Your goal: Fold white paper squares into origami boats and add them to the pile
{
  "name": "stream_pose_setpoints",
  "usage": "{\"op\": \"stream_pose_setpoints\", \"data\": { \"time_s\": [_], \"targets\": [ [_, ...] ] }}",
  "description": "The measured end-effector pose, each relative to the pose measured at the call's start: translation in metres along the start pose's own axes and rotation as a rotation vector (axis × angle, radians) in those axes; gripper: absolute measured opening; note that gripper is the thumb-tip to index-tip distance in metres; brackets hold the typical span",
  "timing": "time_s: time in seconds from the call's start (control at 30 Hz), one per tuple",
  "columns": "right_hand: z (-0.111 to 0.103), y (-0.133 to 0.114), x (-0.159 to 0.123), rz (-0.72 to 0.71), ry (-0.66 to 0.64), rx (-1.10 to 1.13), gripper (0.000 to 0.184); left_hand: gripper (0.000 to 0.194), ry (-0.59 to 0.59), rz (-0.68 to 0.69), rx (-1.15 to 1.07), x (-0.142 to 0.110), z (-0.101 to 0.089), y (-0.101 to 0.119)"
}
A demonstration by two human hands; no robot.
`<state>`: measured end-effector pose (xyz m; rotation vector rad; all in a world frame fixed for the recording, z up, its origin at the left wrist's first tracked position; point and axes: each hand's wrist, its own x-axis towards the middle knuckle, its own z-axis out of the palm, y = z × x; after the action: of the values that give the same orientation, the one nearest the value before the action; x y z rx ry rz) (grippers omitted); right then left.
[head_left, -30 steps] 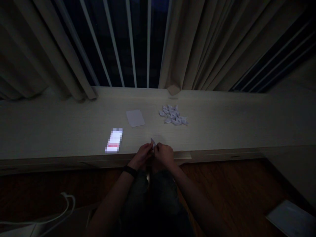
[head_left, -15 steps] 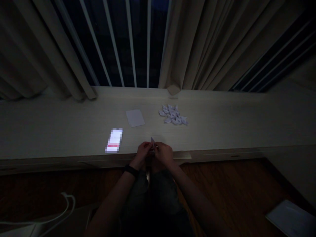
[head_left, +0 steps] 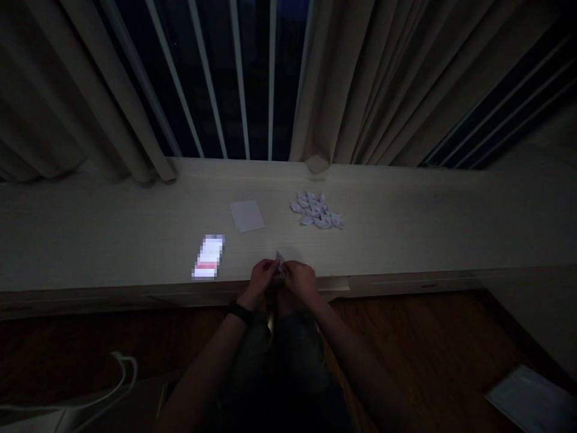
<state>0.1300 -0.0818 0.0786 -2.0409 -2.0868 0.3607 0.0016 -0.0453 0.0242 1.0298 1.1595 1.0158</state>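
Observation:
Between my two hands, at the front edge of the pale desk, is a small piece of folded paper with its pointed tip upward. My left hand pinches it from the left, and a dark band circles that wrist. From the right, my right hand grips the same paper, its fingers curled and partly hidden. Beyond them lies a cluster of small folded paper pieces, several in number. A stack of square paper sheets lies left of that cluster.
A lit phone, its screen blurred out, lies left of my hands. Curtains and a barred window stand behind the desk. A white cable runs at lower left, and a pale flat object is at lower right.
The folded paper has turned slightly, showing more of its surface between my fingers. Both hands stay in nearly the same place, and the desk items have not moved.

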Motion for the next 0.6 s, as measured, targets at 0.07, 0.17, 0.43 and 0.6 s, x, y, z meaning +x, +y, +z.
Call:
{"op": "stream_pose_setpoints", "data": {
  "time_s": [0.07, 0.17, 0.43, 0.6],
  "targets": [
    [0.001, 0.001, 0.001, 0.003, 0.006, -0.016, 0.026, 0.040, 0.015, 0.017, 0.044, 0.001, 0.000, -0.001],
    [0.000, 0.002, 0.000, -0.003, 0.026, -0.037, 0.024, 0.037, 0.038, 0.049, 0.145, 0.004, 0.000, -0.003],
    [0.002, 0.012, 0.007, -0.042, 0.070, -0.020, 0.022, 0.034, -0.012, 0.085, 0.204, 0.009, 0.003, -0.008],
    [-0.005, 0.051, 0.036, 0.041, 0.082, -0.014, 0.022, 0.034, 0.057, 0.164, 0.452, 0.014, -0.006, -0.004]
  ]
}}
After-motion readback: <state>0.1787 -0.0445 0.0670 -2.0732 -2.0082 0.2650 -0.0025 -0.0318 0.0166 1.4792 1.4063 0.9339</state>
